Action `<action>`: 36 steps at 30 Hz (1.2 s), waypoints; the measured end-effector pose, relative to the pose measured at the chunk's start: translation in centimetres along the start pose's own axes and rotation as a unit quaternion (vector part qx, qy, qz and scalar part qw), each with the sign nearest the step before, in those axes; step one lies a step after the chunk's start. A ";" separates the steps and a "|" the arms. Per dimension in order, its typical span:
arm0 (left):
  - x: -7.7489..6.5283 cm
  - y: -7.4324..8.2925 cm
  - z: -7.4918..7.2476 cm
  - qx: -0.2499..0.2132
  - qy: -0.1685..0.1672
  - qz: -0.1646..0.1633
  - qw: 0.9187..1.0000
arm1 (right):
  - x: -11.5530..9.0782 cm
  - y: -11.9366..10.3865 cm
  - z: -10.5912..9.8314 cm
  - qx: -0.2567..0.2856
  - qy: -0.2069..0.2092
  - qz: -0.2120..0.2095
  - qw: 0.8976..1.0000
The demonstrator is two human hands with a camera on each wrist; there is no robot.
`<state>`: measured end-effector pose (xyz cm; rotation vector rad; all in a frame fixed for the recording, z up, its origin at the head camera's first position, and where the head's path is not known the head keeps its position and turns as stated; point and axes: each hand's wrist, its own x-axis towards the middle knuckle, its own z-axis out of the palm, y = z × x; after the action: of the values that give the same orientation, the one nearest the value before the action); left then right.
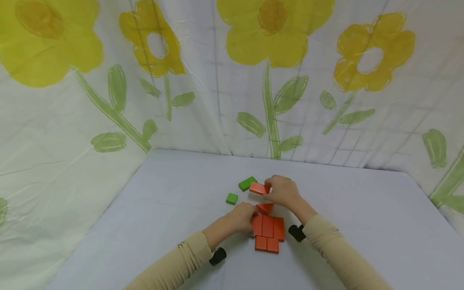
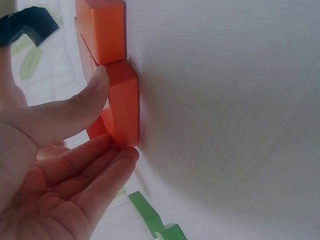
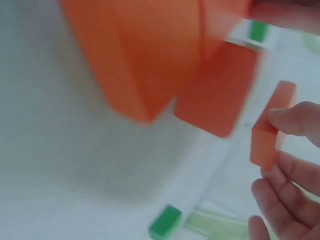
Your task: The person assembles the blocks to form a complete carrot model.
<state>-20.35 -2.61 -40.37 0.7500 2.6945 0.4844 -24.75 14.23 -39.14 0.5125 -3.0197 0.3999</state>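
Observation:
My right hand pinches a red rectangular block between thumb and fingers, held up beyond the flat red block arrangement. In the right wrist view this held block shows end-on. A red triangular block tops the far end of the arrangement. At its left side is my left hand, thumb and fingertips on the outer red block. That block's side face shows in the left wrist view, the thumb at its near corner and the fingertips at its far end.
A small green block and a longer green block lie beyond the left hand on the white table. Part of another green block shows behind the right hand. A flower-printed curtain hangs behind the table.

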 end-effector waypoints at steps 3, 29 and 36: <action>0.0 0.0 -0.1 -0.002 0.001 0.002 1.000 | -2.0 0.4 -1.2 0.036 0.018 -0.002 0.999; -0.4 0.1 -0.3 -0.002 -0.002 0.008 1.000 | -14.3 -2.8 1.7 0.068 -0.088 -0.115 0.987; -0.4 0.1 -0.2 0.011 0.005 0.013 1.000 | -14.4 -3.7 1.6 0.063 -0.050 -0.125 0.989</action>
<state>-20.06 -2.75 -40.08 0.7906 2.7063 0.4661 -9.93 14.97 -41.17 0.9347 -2.9818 0.5639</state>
